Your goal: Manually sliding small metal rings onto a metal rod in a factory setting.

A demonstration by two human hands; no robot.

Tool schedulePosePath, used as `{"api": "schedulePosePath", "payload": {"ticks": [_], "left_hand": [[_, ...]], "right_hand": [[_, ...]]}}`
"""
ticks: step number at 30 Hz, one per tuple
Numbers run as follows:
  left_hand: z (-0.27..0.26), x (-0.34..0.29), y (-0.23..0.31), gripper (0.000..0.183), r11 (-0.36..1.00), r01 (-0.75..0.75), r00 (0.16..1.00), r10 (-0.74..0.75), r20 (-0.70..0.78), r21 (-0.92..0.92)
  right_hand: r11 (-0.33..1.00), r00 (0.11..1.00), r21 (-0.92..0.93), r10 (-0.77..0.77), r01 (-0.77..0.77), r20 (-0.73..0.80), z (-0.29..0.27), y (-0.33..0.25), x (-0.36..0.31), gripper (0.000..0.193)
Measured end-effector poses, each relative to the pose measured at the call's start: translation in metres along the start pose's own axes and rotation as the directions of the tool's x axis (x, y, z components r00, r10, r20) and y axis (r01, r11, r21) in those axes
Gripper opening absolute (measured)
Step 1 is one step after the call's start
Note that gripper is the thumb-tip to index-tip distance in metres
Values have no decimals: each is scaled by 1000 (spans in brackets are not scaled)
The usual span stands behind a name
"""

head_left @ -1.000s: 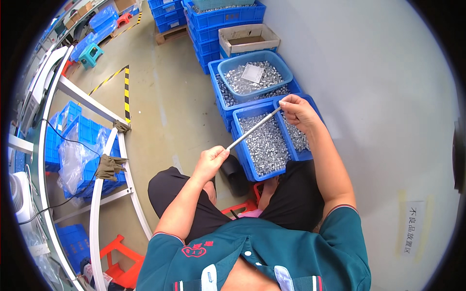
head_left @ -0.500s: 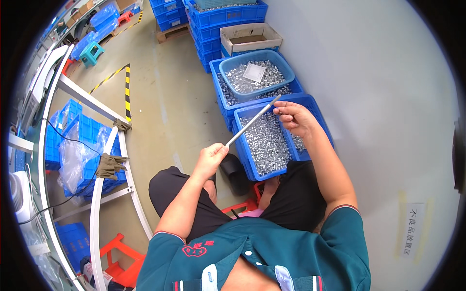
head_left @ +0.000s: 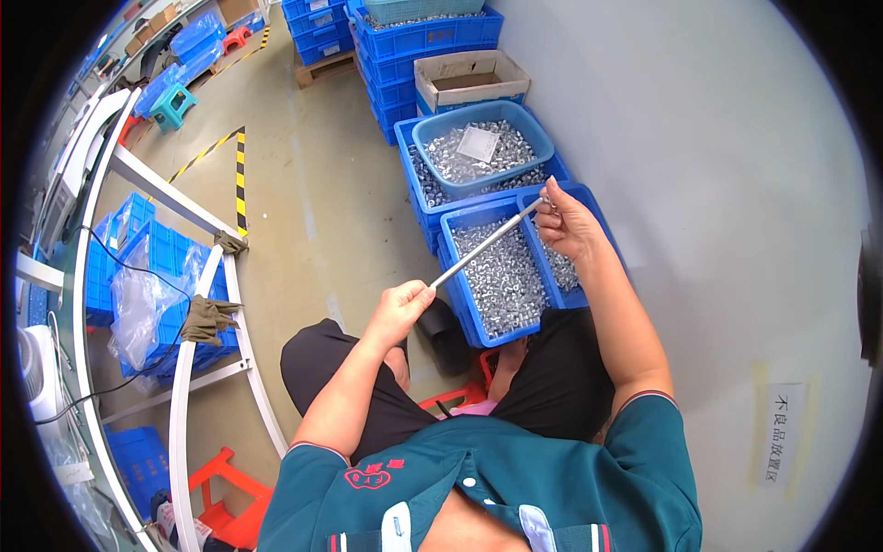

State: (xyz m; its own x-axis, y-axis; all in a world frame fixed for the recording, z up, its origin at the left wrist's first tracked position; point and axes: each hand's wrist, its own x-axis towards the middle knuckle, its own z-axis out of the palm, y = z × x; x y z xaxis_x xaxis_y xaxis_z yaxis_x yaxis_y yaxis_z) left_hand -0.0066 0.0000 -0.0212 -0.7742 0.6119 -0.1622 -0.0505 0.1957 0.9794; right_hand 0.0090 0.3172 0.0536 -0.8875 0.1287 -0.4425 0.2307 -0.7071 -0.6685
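Note:
My left hand (head_left: 399, 311) is closed around the near end of a thin grey metal rod (head_left: 483, 246). The rod slants up and to the right over a blue basket (head_left: 471, 320) full of small shiny metal parts (head_left: 504, 290). At its far tip, my right hand (head_left: 566, 225) is closed, thumb and fingers pinched together against the rod's end. Whatever lies between those fingers is too small and covered to make out. Beneath the right hand, more metal parts lie in a second blue basket beside the first.
Beyond stands a light blue basin (head_left: 544, 158) of metal parts with a white square piece (head_left: 478, 143) on top. A cardboard box (head_left: 474, 77) and stacked blue crates (head_left: 432, 39) are farther back. A white wall (head_left: 699, 202) borders the right; a white metal frame (head_left: 187, 396) stands left.
My right hand has shifted slightly right, its fingers now meeting the rod's far end. The rod's far end has swung lower and to the right; my left hand has barely moved.

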Motion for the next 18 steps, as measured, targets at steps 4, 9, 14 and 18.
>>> {"api": "schedulePosePath", "payload": {"ticks": [4, 9, 14, 18], "left_hand": [[1, 0, -4, 27, 1000, -5, 1000, 5, -20, 17], [1, -1, 0, 28, 999, 7, 999, -5, -41, 50], [1, 0, 2, 28, 997, -19, 997, 24, -68, 72], [-2, 4, -6, 29, 999, -33, 995, 33, -93, -3]], "right_hand": [[999, 999, -49, -10, 12, 48, 4, 0, 0, 27], [824, 983, -536, -154, 185, 102, 12, -3, -4, 24], [907, 974, -420, 127, -39, 185, 21, 14, -4, 19], [968, 959, -214, 180, -133, 218, 12, 11, -4, 23]]}}
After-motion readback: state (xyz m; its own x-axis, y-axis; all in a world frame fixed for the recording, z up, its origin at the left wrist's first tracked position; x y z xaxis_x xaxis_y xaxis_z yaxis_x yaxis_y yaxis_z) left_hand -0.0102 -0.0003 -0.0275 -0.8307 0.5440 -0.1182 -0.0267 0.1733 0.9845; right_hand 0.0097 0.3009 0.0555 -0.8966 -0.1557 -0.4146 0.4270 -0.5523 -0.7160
